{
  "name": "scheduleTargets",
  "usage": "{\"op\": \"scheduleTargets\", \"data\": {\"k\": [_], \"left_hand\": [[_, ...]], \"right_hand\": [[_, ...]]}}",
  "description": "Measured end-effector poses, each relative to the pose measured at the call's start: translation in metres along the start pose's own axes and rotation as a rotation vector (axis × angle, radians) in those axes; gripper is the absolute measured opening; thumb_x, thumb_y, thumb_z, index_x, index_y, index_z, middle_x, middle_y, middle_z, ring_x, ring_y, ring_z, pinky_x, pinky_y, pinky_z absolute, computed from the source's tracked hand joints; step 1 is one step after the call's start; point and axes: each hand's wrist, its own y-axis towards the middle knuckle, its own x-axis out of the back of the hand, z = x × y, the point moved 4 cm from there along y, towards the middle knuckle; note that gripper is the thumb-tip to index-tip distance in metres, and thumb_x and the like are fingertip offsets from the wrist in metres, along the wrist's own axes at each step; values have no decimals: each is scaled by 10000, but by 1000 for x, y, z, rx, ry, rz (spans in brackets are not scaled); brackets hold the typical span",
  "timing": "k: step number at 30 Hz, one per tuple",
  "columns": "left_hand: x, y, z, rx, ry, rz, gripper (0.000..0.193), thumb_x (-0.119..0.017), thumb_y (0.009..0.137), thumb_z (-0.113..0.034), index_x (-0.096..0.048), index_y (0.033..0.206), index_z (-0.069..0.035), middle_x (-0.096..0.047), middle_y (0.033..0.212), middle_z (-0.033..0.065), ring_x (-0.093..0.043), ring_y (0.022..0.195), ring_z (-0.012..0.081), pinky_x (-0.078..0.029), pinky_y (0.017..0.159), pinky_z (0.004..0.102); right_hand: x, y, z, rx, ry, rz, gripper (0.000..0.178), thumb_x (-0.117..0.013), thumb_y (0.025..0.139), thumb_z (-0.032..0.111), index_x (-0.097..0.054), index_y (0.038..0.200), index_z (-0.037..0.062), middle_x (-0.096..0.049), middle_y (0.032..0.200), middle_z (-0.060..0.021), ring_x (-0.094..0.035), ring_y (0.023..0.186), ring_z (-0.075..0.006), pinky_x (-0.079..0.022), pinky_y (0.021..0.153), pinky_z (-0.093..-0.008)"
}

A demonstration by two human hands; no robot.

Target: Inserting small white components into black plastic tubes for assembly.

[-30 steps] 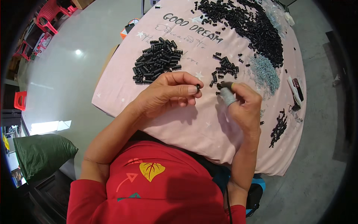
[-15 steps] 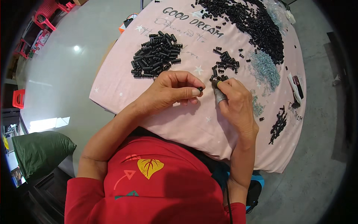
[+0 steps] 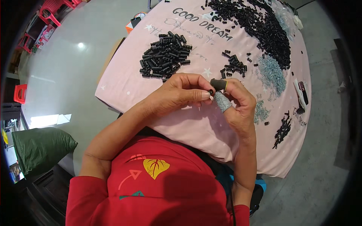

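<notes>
Between the thumb and fingers of my left hand is a small black plastic cylinder, seen end-on. My right hand has come up against it, thumb and forefinger closed at the cylinder's end. A grey wrap covers that thumb, and a dark sleeve with a yellow band covers the forefinger. What the right fingertips hold, if anything, is hidden. Just beyond the right hand lies a small group of loose black pieces. Past my left hand is a heap of longer black cylinders.
A pink printed cloth covers the table. At far right spreads a large pile of small black parts, beside silvery small parts. Thin black pieces and a dark remote-like object lie near the right edge.
My right hand has moved from the loose black pieces toward my left hand, and its fingers now meet the cylinder there. The left hand keeps its pinch. The whole view has shifted slightly.
</notes>
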Motion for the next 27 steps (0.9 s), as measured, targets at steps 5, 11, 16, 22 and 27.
{"op": "scheduleTargets", "data": {"k": [5,11,16,22,27], "left_hand": [[2,2,-1,-22,40,-13,163,-702,976,-114,-687,1119,-37,-740,1075,81,-682,874,93,-528,734,206],[-2,2,-1,6,116,-59,191,-675,997,-121,-688,1161,-24,-751,1041,69,-683,810,78,-515,664,186],[-5,-1,-5,13,141,-98,221,-699,982,-118,-700,1177,-13,-759,1009,69,-690,798,78,-516,659,188],[-3,-1,-4,12,167,-79,227,-729,958,-112,-722,1156,-2,-763,1005,82,-700,811,87,-523,656,194],[-2,0,-3,28,139,-80,232,-731,953,-99,-718,1161,5,-763,1004,106,-711,796,101,-536,638,195]], "right_hand": [[7,-3,-13,-103,43,-22,239,-731,848,-38,-752,1079,19,-670,867,20,-557,712,-39,-448,629,-200],[15,-5,-9,-180,243,-71,226,-682,908,-89,-743,1116,-23,-724,1017,-34,-665,925,-82,-533,828,-219],[12,-6,-8,-119,214,-68,242,-682,882,-97,-742,1107,-30,-728,1015,-53,-668,927,-93,-537,826,-226],[11,-7,-5,28,142,-74,266,-694,819,-97,-752,1067,-20,-733,991,-65,-659,862,-99,-525,753,-224],[8,-6,-1,107,-2,-82,263,-715,789,-67,-765,1036,7,-738,983,-68,-642,783,-94,-504,667,-229]]}}
